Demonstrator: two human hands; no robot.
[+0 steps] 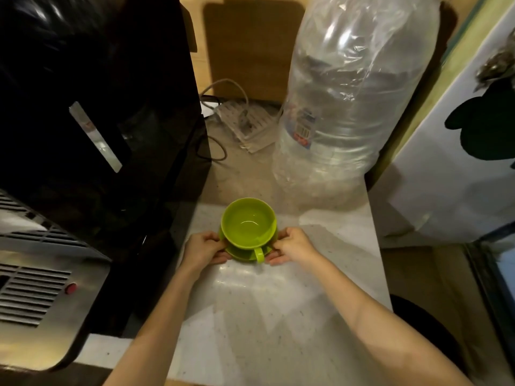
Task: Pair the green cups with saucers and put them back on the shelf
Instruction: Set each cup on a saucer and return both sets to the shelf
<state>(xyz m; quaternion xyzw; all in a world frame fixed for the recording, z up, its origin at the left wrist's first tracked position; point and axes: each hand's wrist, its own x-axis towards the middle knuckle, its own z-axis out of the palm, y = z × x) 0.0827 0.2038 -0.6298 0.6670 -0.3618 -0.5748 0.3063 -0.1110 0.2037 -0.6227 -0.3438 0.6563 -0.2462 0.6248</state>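
Gripping opposite edges of a round green ceramic saucer (239, 252), the left hand (203, 249) and right hand (293, 245) pinch its rim over the pale speckled stone counter (264, 316); an empty green ceramic cup (248, 222) sits upright on it, handle toward the person.

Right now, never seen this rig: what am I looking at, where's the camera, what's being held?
There is no robot here. One wide-angle camera sits on a person's head and looks down at their bare hands, so this is their own view. The left hand and right hand grip opposite edges of a round green saucer. A glossy green cup, empty, sits on it with its handle toward the person. Beneath is a pale speckled countertop. A tall black appliance stands to the left, and a large clear plastic water bottle wrapped in film stands behind to the right.
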